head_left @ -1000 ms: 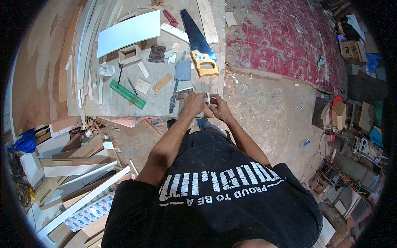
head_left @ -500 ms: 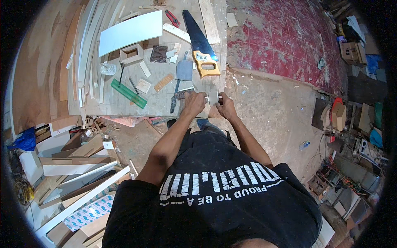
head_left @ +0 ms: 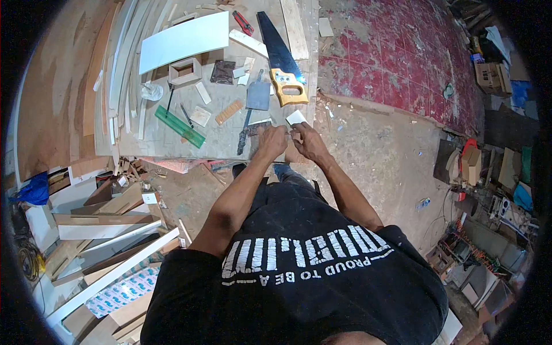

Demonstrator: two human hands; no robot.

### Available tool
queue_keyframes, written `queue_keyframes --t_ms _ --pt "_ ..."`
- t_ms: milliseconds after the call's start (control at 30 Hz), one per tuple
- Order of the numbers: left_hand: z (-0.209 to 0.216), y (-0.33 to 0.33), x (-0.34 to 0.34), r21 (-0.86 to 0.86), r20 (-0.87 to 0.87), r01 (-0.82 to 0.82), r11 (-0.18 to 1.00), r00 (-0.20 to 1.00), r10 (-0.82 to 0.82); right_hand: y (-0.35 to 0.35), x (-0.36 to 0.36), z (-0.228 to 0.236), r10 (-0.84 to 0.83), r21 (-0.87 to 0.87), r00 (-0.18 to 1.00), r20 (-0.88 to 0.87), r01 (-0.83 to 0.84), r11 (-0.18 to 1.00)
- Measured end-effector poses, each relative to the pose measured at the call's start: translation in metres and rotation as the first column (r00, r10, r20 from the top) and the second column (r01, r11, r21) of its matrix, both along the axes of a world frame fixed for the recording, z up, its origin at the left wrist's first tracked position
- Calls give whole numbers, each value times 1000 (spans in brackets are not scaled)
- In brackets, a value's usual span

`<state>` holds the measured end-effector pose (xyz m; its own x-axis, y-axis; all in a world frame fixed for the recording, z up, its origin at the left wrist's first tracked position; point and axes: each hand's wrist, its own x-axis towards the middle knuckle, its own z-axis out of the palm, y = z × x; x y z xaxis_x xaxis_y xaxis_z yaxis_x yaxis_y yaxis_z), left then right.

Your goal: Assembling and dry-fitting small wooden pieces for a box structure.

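Observation:
At the near edge of the workbench (head_left: pixel 221 144) my two hands are close together. My right hand (head_left: pixel 311 142) is closed on a small white square piece (head_left: pixel 296 118) that sticks out past its fingertips. My left hand (head_left: pixel 272 142) has its fingers curled inward just beside it; anything inside them is hidden. Left of that hand lies a dark-handled tool with a flat grey blade (head_left: pixel 258 96). Beyond the hands rests a handsaw (head_left: pixel 288 87) with a yellow wooden handle.
On the bench lie a white panel (head_left: pixel 185 41), a small wooden box frame (head_left: pixel 185 70), a green translucent strip (head_left: pixel 179 127), a red utility knife (head_left: pixel 242 23) and a clear cup (head_left: pixel 152 92). Scrap boards (head_left: pixel 109 230) pile up at lower left. Worn red flooring (head_left: pixel 397 52) spreads at right.
The small piece has turned from a grey face held between both hands to a white face at my right fingertips. My left hand has come off its edge.

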<state>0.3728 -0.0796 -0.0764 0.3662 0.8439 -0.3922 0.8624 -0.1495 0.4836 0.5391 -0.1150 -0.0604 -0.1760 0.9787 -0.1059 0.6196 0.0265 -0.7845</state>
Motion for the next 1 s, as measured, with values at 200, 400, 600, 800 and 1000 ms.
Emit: queue_keyframes --t_ms 200,400,600,800,1000 --pt "23 4 8 -73 -25 6 997 1000 -8 -8 -1 -33 90 -14 992 84 -90 996" --pt "21 4 8 -109 -30 23 994 999 -26 -10 -1 -46 102 -32 979 177 -98 995" --pt "3 14 -8 -121 127 -21 992 991 37 -7 -4 -39 127 -33 981 149 -124 992" --pt "36 30 -47 5 240 -263 965 937 254 -8 -1 -42 105 -44 982 154 -100 994" --pt "33 14 -102 77 362 -411 909 860 359 -4 -2 -39 171 -20 969 177 -170 985"
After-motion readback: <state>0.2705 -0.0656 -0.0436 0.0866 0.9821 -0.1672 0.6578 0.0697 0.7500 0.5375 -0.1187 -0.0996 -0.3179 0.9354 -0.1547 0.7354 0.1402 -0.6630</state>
